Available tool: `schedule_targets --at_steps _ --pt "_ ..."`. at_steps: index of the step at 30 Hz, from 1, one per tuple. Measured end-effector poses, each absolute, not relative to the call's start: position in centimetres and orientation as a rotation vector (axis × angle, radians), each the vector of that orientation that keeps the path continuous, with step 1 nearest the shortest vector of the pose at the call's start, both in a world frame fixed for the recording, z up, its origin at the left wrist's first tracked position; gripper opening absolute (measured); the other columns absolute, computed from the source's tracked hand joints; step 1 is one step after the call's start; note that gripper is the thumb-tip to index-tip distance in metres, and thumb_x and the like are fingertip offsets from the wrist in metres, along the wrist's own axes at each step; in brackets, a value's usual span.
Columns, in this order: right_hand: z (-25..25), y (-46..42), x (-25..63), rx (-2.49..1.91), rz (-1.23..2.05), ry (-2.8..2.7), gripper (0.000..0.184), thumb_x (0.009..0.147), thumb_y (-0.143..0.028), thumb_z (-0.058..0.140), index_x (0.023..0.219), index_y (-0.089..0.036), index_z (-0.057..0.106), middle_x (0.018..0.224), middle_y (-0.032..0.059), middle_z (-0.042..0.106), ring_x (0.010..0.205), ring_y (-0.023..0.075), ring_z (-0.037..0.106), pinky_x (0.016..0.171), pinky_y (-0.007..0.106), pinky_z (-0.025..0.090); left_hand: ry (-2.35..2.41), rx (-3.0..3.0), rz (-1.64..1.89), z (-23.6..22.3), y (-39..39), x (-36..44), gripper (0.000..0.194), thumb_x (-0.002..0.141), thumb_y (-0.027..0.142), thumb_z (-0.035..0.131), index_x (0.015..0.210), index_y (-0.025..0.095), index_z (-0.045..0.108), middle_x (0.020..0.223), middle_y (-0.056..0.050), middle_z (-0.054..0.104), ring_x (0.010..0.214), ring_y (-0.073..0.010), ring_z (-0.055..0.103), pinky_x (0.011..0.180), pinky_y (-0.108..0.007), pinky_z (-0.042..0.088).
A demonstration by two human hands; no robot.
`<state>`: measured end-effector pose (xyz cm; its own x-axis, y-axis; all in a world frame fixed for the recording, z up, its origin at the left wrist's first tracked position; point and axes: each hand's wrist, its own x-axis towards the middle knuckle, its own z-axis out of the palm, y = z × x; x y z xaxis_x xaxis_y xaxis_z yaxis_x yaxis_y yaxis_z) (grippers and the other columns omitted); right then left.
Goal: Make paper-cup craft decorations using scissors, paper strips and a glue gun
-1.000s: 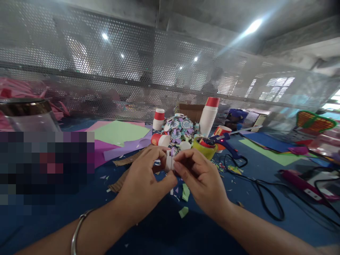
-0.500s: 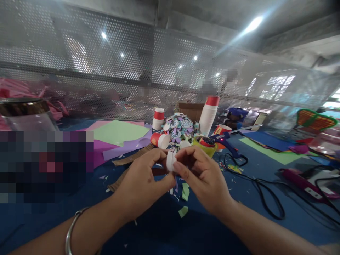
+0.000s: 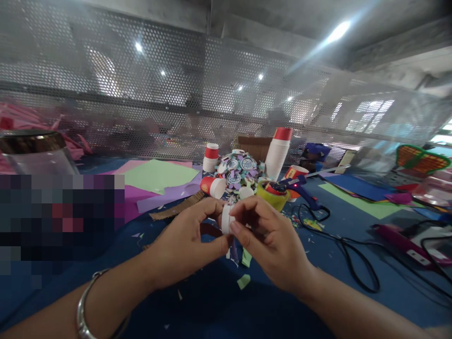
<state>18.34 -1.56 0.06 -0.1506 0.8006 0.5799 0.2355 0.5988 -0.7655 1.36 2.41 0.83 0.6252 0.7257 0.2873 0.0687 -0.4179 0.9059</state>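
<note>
Between both hands is a small white round piece [image 3: 226, 219] with a rim, like the cut-off bottom of a paper cup. My left hand [image 3: 192, 240], with a silver bangle at its wrist, holds its left side between fingers and thumb. My right hand [image 3: 270, 240] pinches its right edge with thumb and fingertips. Just behind them lies a red paper cup [image 3: 212, 187] on its side. A heap of paper pieces with round printed discs [image 3: 233, 178] is farther back. Light-green paper scraps [image 3: 243, 281] lie below the hands on the blue table.
A glue gun [image 3: 296, 183] with a lit red light rests at a yellow-green bowl [image 3: 273, 195], its black cable [image 3: 353, 256] looping right. A tall cup stack [image 3: 278, 153] stands behind. Coloured paper sheets [image 3: 155, 176] lie left. A magenta power strip [image 3: 406, 245] sits right.
The white round piece has turned slightly and dropped a little between my fingers. My left hand and wrist have shifted slightly left and down; my right hand stays nearly in place.
</note>
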Motion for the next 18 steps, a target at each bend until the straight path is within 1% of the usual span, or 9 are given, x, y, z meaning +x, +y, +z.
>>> schedule_targets --at_steps 4,9,13,18 --pt "-0.02 -1.54 18.44 -0.875 0.638 -1.692 0.011 0.088 -0.016 0.058 0.097 -0.021 0.056 0.086 -0.0022 0.059 0.073 0.0084 0.059 0.064 0.020 0.049 0.659 1.889 0.856 0.78 2.37 1.42 0.013 0.082 0.019 0.061 0.094 0.018 0.058 0.094 -0.002 0.062 0.087 -0.0170 0.062 0.078 -0.031 0.054" --pt "-0.19 -1.59 18.39 -0.890 0.611 -1.711 0.012 0.088 -0.016 0.058 0.098 -0.021 0.056 0.085 -0.0020 0.058 0.072 0.0093 0.058 0.063 0.022 0.049 0.679 1.895 0.832 0.67 2.10 1.33 0.017 0.082 0.023 0.061 0.098 0.019 0.056 0.099 -0.004 0.064 0.090 -0.0194 0.064 0.080 -0.033 0.055" --pt "-0.18 -1.54 18.32 -0.876 0.606 -1.711 0.011 0.088 -0.016 0.057 0.098 -0.021 0.056 0.085 -0.0016 0.058 0.071 0.0096 0.058 0.063 0.023 0.049 0.710 1.932 0.847 0.77 1.79 1.40 0.013 0.082 0.021 0.059 0.095 0.019 0.058 0.098 -0.004 0.065 0.086 -0.0182 0.064 0.079 -0.033 0.055" --pt "-0.14 -1.46 18.39 -0.879 0.615 -1.690 0.006 0.089 -0.019 0.059 0.095 -0.021 0.058 0.084 -0.0014 0.059 0.072 0.0096 0.059 0.063 0.022 0.049 0.773 1.934 0.836 0.68 2.08 1.51 0.014 0.083 0.023 0.057 0.095 0.019 0.062 0.092 -0.003 0.067 0.083 -0.0181 0.063 0.074 -0.031 0.053"
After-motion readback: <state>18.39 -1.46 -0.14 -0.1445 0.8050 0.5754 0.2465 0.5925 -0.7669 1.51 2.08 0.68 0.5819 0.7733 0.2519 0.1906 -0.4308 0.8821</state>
